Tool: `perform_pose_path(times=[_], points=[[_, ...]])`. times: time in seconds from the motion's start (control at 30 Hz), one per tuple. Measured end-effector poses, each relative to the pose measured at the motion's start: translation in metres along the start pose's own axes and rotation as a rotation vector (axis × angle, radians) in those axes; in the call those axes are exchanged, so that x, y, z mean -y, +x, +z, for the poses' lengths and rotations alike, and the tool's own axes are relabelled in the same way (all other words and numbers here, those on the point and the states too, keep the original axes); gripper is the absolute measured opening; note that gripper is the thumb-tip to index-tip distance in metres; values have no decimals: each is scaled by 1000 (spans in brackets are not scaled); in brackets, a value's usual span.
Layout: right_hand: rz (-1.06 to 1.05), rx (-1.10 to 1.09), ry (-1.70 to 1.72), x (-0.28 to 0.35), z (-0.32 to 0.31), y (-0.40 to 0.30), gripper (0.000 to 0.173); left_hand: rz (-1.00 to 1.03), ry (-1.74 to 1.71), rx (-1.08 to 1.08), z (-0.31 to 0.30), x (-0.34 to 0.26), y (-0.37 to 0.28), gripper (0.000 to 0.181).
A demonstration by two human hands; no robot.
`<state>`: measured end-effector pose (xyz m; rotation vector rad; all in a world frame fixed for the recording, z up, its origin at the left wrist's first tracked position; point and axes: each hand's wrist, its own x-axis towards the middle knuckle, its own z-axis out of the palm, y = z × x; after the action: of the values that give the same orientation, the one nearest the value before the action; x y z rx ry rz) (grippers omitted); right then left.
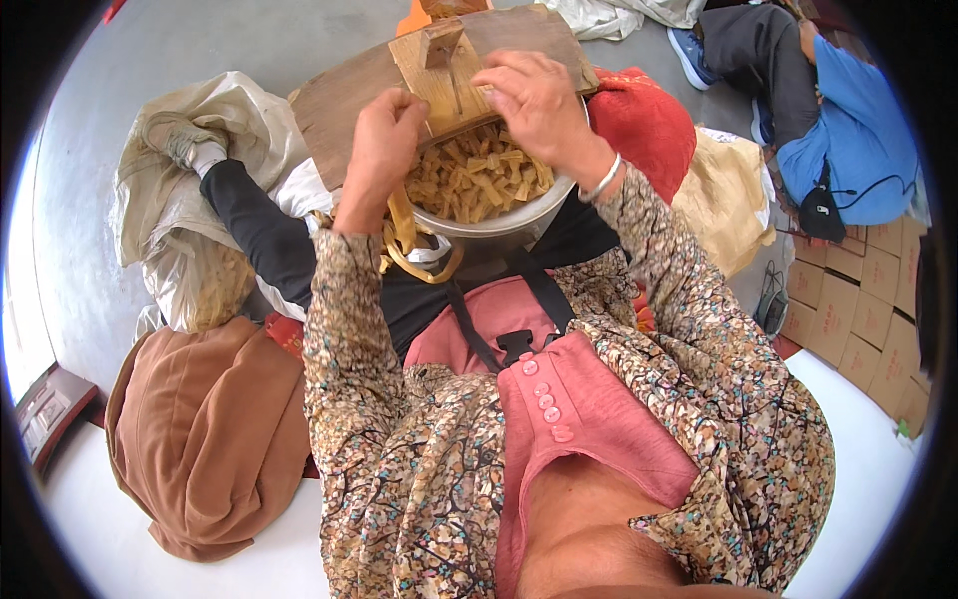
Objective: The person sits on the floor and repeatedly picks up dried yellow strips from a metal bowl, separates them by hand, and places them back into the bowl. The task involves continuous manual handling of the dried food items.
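A wooden board [337, 112] lies across the far part of a round metal basin [516, 224]. On the board stands a small wooden block fixture [441, 75] with what looks like a thin metal blade. Many short yellowish-brown pieces [479, 176] fill the basin. My left hand [389, 138] is at the board's near edge, left of the fixture, fingers and thumb pinched together; whether something small is between them cannot be seen. My right hand [531, 105] is above the board, right of the fixture, slightly blurred, its fingers bent. Long yellowish strips [404, 224] hang over the basin's left rim.
A red bag [644, 123] and a tan sack [722, 195] lie to the right. Whitish sacks [232, 127] and a brown cloth [209, 434] are at left. An orange container [426, 15] stands beyond the board. A person in blue [853, 142] sits at right, near cardboard boxes [853, 299].
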<state>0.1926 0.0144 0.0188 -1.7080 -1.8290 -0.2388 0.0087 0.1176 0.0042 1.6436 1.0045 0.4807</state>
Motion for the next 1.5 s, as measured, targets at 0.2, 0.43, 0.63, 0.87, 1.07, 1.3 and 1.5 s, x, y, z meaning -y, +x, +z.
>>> perform_pose_path(times=[0.2,0.43,0.63,0.87,1.07,1.3,1.5], points=[[99,-51,101,42,0,12,19,-310,-748,247,31,-31,-50,30],[132,-10,273,25,-14,11,27,-67,-174,216,5,-21,-55,39],[-65,-198,287,55,-12,13,20,-263,-691,305,26,-53,-69,36],[249,437,68,36,-51,22,17,-37,-232,270,5,-36,-64,41],[473,805,1097,81,-59,-22,17,159,-38,156,7,-22,-51,45],[769,143,1517,67,-42,-11,23,-91,-744,227,31,-67,-104,27],[453,82,611,56,-13,-28,20,-166,-920,208,54,-36,-86,20]])
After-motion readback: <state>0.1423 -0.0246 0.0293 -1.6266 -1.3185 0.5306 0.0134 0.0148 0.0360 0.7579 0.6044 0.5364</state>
